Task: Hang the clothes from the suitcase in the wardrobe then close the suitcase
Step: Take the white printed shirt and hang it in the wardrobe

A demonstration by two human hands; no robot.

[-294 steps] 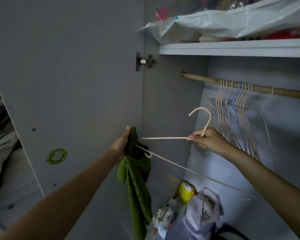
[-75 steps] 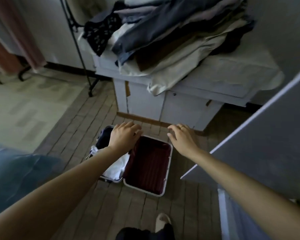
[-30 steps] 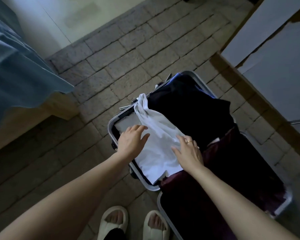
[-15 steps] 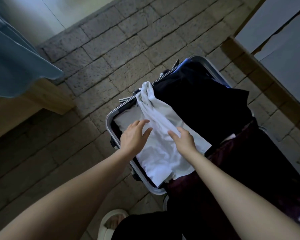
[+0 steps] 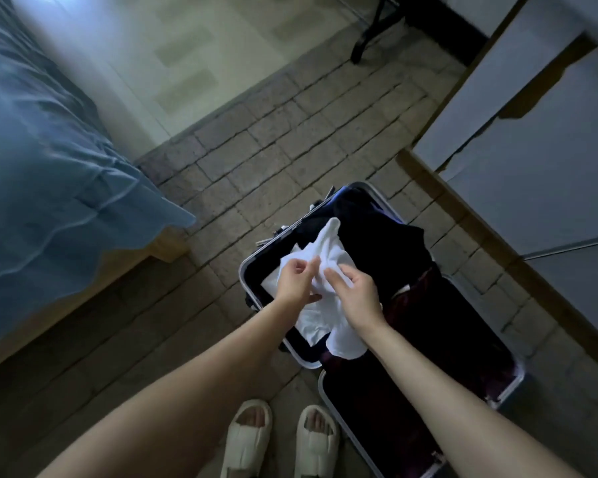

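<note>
An open suitcase (image 5: 244, 270) with a silver rim lies on the tiled floor, its dark red lined half (image 5: 446, 339) nearer my right arm. A white garment (image 5: 335, 250) is lifted above the far half, over dark clothes (image 5: 377, 243). My left hand (image 5: 296, 279) pinches the white cloth at its left side, fingers curled. My right hand (image 5: 354, 291) grips the same cloth from the right. The garment's lower part (image 5: 346, 343) hangs below my wrists.
A bed with a blue cover (image 5: 49, 167) fills the left. A grey cabinet (image 5: 532, 167) stands at the right. My feet in pale slippers (image 5: 280, 439) stand just before the suitcase. A dark stand leg (image 5: 366, 39) shows at the top.
Both hands have closed on the white garment and gathered it up off the suitcase; before, they lay flat on it. The view has pulled back and up.
</note>
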